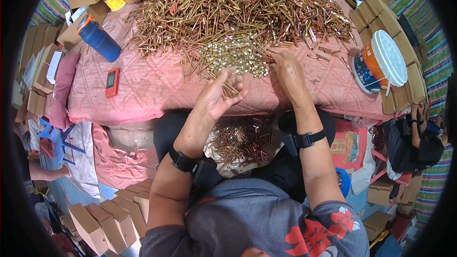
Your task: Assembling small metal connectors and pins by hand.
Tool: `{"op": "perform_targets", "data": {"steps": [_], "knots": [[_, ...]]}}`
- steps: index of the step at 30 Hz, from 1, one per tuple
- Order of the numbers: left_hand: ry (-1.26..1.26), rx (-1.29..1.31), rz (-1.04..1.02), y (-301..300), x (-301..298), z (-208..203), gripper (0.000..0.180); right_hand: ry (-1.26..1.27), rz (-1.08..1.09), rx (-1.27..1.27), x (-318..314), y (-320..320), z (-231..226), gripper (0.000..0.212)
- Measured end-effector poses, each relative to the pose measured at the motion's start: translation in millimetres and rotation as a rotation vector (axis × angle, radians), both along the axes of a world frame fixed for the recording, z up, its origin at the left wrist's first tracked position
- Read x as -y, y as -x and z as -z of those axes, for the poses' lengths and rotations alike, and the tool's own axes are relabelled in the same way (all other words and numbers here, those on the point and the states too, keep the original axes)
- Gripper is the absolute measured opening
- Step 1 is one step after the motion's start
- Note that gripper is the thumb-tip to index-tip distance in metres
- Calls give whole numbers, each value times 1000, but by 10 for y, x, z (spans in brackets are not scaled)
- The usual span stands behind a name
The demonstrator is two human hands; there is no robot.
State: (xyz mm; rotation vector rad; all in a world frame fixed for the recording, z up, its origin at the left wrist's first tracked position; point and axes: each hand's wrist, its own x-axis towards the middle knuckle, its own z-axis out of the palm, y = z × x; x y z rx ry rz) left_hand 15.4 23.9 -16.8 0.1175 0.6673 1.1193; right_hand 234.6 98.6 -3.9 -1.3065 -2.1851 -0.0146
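Observation:
My left hand (219, 96) is turned palm up over the front of the pink quilted cover, its fingers curled round several thin brass-coloured metal rods (231, 90). Just in front of it lies a heap of small shiny nut-like pieces (233, 57). At the right edge of that heap is my right hand (288, 71), back upward, with thumb and fingers brought together. What its fingertips hold is too small to make out. Behind both hands spreads a large pile of similar metal rods (238, 7).
On the pink cover (157, 85) are a blue bottle (99, 40) and a small red device (112, 82). A white-lidded bucket (378, 62) stands right, beside cardboard boxes (404, 81). More rods (243, 143) lie between my knees. Another person (414, 138) sits far right.

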Motion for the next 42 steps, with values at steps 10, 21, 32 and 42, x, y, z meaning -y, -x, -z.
{"op": "perform_targets", "data": {"steps": [10,21,32,42], "knots": [[-137,-353,124,-70,39,-95,20,-26,-44,-169,98,-62,-103,13],[-292,-175,170,42,12,-26,25,464,-179,-324,311,45,-199,7],[-309,-446,169,-70,54,-115,22,259,-244,-199,267,209,8,17],[-277,-438,154,-64,78,-154,18,319,-216,-416,258,148,-37,19]]}}
